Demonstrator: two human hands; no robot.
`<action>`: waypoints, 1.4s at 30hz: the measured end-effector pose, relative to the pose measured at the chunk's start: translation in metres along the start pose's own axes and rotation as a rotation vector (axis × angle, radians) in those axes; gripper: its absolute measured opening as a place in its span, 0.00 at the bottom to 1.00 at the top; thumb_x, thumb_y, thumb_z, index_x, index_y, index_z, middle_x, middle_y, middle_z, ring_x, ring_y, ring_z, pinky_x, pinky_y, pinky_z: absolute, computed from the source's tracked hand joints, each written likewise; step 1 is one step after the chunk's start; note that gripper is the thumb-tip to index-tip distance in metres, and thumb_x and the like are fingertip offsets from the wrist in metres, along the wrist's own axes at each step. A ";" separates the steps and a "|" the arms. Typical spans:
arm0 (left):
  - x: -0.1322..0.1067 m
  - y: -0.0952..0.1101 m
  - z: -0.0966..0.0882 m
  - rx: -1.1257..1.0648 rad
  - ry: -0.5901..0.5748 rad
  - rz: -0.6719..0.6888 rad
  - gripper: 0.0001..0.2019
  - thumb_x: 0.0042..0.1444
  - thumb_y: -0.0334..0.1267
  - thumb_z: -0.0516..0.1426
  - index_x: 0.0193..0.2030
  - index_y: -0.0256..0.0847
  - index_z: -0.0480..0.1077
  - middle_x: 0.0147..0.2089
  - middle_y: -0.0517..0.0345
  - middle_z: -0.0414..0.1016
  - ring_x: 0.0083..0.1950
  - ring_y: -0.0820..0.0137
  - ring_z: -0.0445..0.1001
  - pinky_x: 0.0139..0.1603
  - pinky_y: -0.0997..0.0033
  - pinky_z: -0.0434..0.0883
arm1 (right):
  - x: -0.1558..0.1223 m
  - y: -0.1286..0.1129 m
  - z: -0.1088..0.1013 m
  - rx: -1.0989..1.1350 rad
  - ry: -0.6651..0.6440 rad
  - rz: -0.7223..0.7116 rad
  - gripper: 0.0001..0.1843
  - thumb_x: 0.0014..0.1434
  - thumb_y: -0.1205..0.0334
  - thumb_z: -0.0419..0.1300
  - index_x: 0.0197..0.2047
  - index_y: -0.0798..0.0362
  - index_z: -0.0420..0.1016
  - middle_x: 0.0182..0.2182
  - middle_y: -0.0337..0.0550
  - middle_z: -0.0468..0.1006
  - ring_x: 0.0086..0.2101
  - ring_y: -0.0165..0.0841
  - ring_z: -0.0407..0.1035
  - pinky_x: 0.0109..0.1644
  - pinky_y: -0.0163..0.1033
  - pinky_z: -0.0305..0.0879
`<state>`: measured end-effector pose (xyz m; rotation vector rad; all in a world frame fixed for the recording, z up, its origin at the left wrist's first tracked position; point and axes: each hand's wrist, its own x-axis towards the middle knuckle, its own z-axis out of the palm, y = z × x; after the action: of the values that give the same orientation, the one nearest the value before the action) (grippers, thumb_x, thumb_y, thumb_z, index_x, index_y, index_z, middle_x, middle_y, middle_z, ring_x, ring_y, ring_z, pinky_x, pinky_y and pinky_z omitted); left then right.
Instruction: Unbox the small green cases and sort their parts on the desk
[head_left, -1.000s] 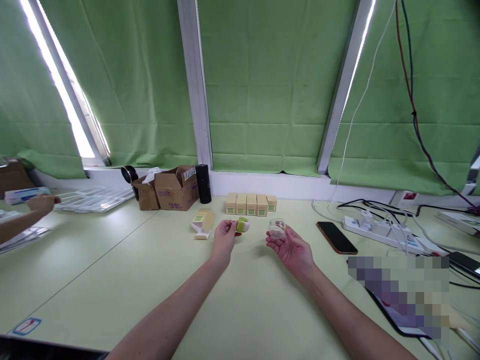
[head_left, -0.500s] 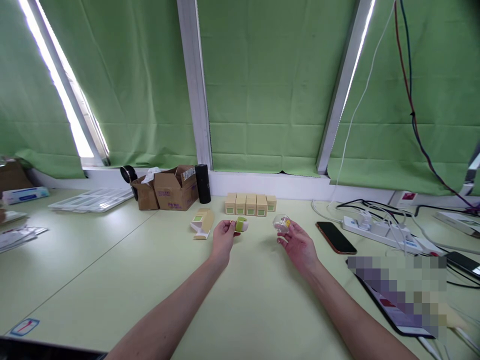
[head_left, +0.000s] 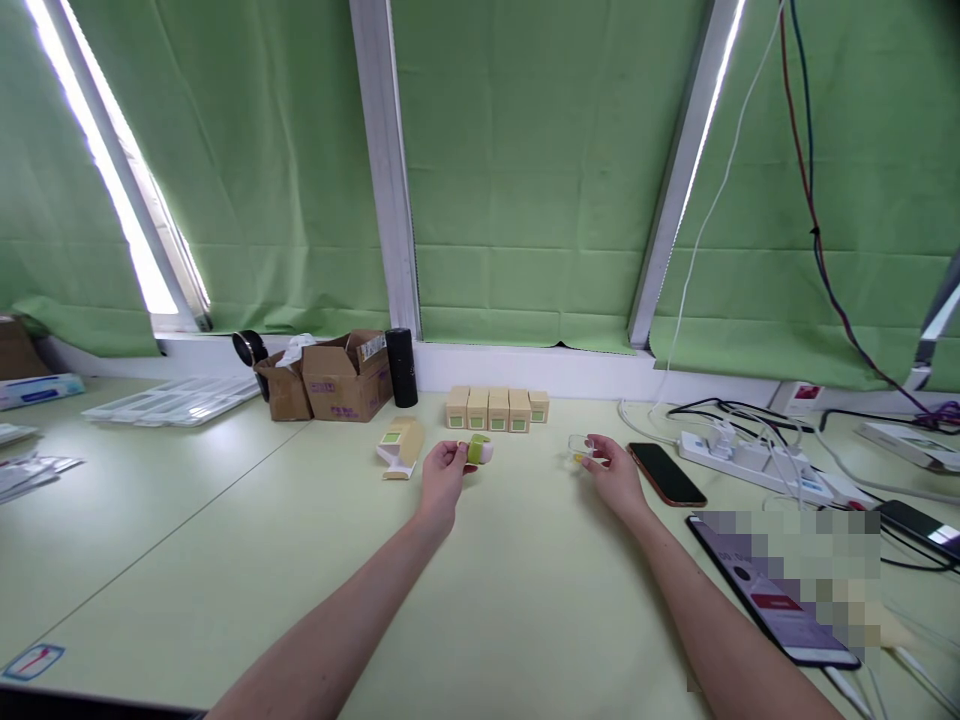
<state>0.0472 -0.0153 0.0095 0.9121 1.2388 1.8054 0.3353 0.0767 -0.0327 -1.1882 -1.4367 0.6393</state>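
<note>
At the far left of the bench (head_left: 187, 560) lie flat trays (head_left: 172, 400), then two cardboard boxes (head_left: 349, 375) and a black cylinder (head_left: 401, 367). An opened little carton (head_left: 401, 447) lies just left of the left hand (head_left: 442, 475), whose fingers are closed around a small green and white bottle (head_left: 478, 452), held just above the bench. Beyond it stands a row of small boxes (head_left: 496, 409). The right hand (head_left: 616, 470) is loosely curled, its fingertips on a clear cap (head_left: 581, 447) low at the bench; I cannot tell whether it grips it. A dark phone (head_left: 666, 473) lies just right of that hand, with a power strip (head_left: 750, 460) further right.
</note>
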 end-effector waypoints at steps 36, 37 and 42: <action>-0.018 0.009 0.010 -0.108 -0.287 -0.288 0.13 0.46 0.40 0.67 0.27 0.39 0.68 0.28 0.48 0.79 0.28 0.65 0.79 0.30 0.69 0.69 | -0.057 -0.073 0.025 -0.293 -0.133 -0.810 0.24 0.67 0.64 0.56 0.65 0.44 0.71 0.55 0.50 0.79 0.57 0.50 0.69 0.62 0.62 0.66; -0.020 0.010 0.011 -0.107 -0.304 -0.298 0.12 0.46 0.40 0.67 0.27 0.38 0.68 0.27 0.48 0.79 0.28 0.65 0.79 0.29 0.69 0.69 | -0.062 -0.077 0.028 -0.280 -0.159 -0.828 0.24 0.68 0.63 0.55 0.66 0.43 0.71 0.56 0.50 0.78 0.56 0.49 0.70 0.62 0.62 0.67; -0.028 0.011 0.014 -0.098 -0.358 -0.326 0.09 0.45 0.36 0.66 0.28 0.38 0.69 0.25 0.51 0.78 0.26 0.66 0.77 0.28 0.70 0.68 | -0.074 -0.090 0.035 -0.247 -0.262 -0.864 0.24 0.69 0.64 0.55 0.66 0.42 0.70 0.56 0.50 0.78 0.55 0.49 0.72 0.57 0.59 0.71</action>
<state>0.0699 -0.0365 0.0200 0.8744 0.9957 1.3638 0.2660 -0.0140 0.0089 -0.5567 -2.0918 0.0060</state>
